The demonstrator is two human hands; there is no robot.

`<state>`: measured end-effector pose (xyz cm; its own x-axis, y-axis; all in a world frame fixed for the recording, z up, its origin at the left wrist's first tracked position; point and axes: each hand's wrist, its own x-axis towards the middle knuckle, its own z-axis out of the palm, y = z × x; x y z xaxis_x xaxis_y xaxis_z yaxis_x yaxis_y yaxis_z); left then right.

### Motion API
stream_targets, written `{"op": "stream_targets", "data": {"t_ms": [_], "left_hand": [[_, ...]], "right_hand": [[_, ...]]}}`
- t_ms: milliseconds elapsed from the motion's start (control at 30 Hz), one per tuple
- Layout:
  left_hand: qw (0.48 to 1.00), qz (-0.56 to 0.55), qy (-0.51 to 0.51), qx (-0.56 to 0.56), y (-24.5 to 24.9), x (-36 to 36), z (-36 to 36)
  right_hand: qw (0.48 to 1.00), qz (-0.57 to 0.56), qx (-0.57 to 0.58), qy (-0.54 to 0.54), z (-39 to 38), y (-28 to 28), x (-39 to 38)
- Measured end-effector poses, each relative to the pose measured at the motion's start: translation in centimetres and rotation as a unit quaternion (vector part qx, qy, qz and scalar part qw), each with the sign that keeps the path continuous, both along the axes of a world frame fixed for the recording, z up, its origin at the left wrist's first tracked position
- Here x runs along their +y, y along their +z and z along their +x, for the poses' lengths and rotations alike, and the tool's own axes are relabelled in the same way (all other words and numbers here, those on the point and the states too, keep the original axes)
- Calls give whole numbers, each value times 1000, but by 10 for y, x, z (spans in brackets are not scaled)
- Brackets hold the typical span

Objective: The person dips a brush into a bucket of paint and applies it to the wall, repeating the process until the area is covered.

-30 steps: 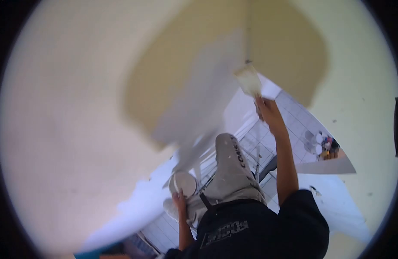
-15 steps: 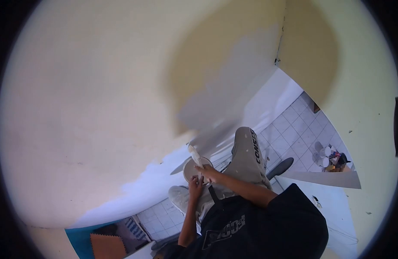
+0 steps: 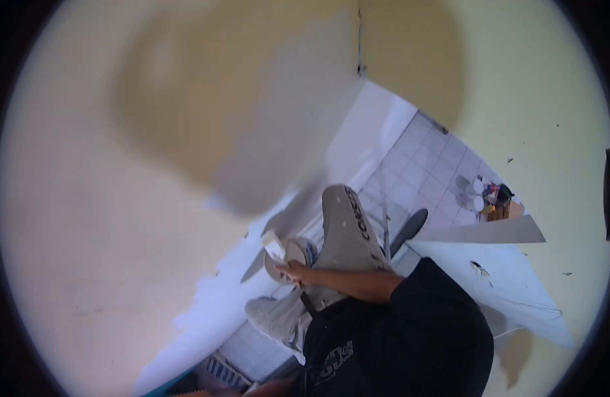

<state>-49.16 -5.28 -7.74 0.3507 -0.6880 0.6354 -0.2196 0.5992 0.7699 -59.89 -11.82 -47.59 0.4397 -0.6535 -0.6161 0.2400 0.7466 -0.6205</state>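
My right hand [image 3: 295, 272] is closed round the handle of a broad brush or similar tool [image 3: 273, 245] with a whitish head. The tool is raised over the round bucket [image 3: 293, 253], which stands between my legs and the wall. My fingers are close to the bucket's rim. Of my left arm, only a piece of forearm [image 3: 273, 388] shows at the bottom edge; the hand itself is out of frame. The wall [image 3: 119, 231] is cream, with a whiter, uneven area [image 3: 205, 308] along its lower part and a large shadow across it.
My knees, in beige trousers [image 3: 341, 231], are bent above a tiled floor [image 3: 424, 165]. Small containers and other items [image 3: 493, 198] lie on the floor at the right. A wall corner [image 3: 360, 49] runs down from the top. A blue-and-white striped thing [image 3: 222, 374] is at the lower left.
My left hand has left the bucket and dropped out of view at the bottom. My right hand still holds the tool, its head now tilted further left. The whole view has shifted.
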Motion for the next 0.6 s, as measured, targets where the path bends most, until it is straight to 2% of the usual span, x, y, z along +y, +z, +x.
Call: {"op": "stream_targets", "data": {"t_ms": [67, 167, 300, 433, 533, 600], "left_hand": [[977, -157, -71, -121, 30, -5, -5], [935, -233, -141, -227, 43, -18, -25], [913, -255, -174, -268, 51, -27, -35], [898, -275, -174, -297, 63, -27, -37], [887, -291, -172, -316, 70, -26, -39], [875, -306, -171, -333, 76, -24, -37]], "right_hand": [[1000, 2, -6, 5, -3, 2, -1], [1000, -20, -15, -13, 5, -20, -3], [998, -40, -19, -49, -4, 12, -1], [1000, -15, 2, 13, -4, 1, -4], [1000, -16, 0, 16, 6, -16, -5], [1000, -18, 5, 22, 2, -7, -4]]}}
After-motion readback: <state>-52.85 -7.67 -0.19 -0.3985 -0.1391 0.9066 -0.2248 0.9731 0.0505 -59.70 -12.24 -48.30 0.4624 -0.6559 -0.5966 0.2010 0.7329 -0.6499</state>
